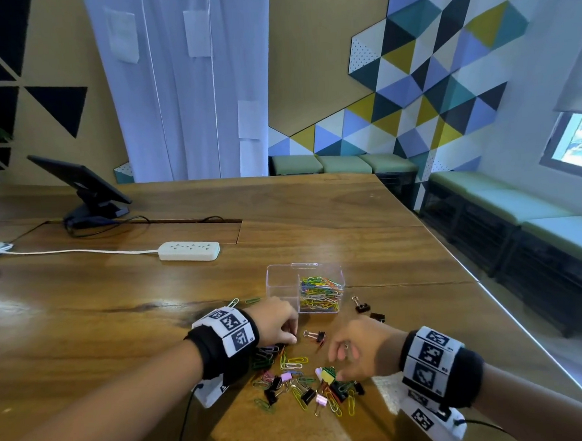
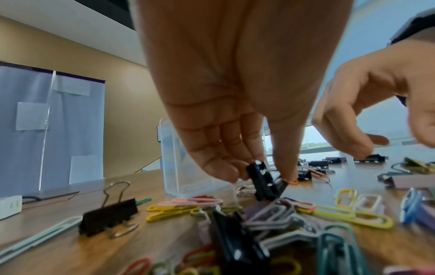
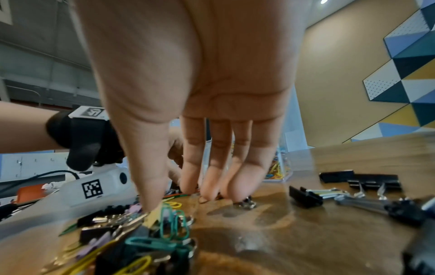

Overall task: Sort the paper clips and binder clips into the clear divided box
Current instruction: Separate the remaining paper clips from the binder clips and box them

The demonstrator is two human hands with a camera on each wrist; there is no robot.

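The clear divided box (image 1: pixel 282 281) stands on the wooden table; its right compartment holds many coloured paper clips (image 1: pixel 320 294), while the left one looks bare. A mixed pile of paper clips and binder clips (image 1: pixel 301 381) lies in front of it. My left hand (image 1: pixel 289 333) is at the pile's far left and pinches a black binder clip (image 2: pixel 262 183) between thumb and fingers, just above the table. My right hand (image 1: pixel 340 356) hovers over the pile's right side with straight fingers (image 3: pixel 209 186) touching the table. Its thumb rests on a yellow binder clip (image 3: pixel 151 215).
Loose black binder clips (image 1: pixel 317 336) (image 1: pixel 361 306) lie between the pile and the box. A white power strip (image 1: pixel 189 250) and a tablet on a stand (image 1: pixel 85 187) sit further back on the left. The table's right edge (image 1: pixel 510 323) runs close to my right wrist.
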